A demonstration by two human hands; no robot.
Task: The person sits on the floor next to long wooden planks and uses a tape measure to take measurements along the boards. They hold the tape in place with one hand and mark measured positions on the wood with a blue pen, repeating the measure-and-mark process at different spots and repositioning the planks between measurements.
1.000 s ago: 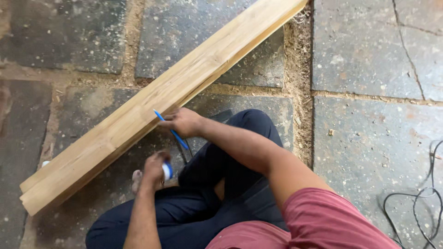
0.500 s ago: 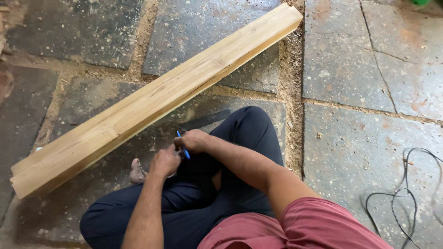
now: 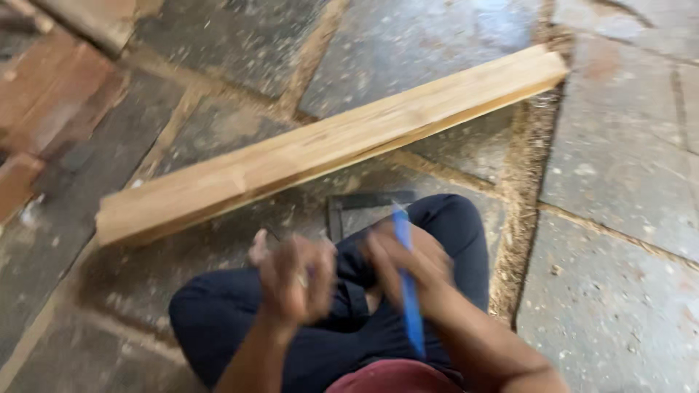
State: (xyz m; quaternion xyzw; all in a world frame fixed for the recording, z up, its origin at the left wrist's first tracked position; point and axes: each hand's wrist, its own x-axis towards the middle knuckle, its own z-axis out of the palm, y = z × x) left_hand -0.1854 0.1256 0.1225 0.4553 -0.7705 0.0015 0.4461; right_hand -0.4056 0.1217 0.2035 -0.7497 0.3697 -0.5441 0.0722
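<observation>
I sit cross-legged in dark trousers on a stone floor. A long pale wooden plank (image 3: 328,149) lies slantwise in front of my knees. My right hand (image 3: 397,262) is over my lap, closed on a blue pen (image 3: 409,298) that points up and away from me. My left hand (image 3: 295,280) is beside it with curled fingers, and a small pale object (image 3: 302,278) glints between them. Both hands are blurred by motion and clear of the plank. A dark metal square (image 3: 364,202) lies on the floor between my knee and the plank.
Reddish boards (image 3: 44,102) lie at the far left and another piece of timber (image 3: 95,22) at the top left. Sawdust fills the joints between the grey floor slabs (image 3: 619,182), thickest by the plank's right end.
My right hand has left the plank and drawn back to my lap with the blue pen. Both hands have come together there. My view has swung, so the plank sits higher.
</observation>
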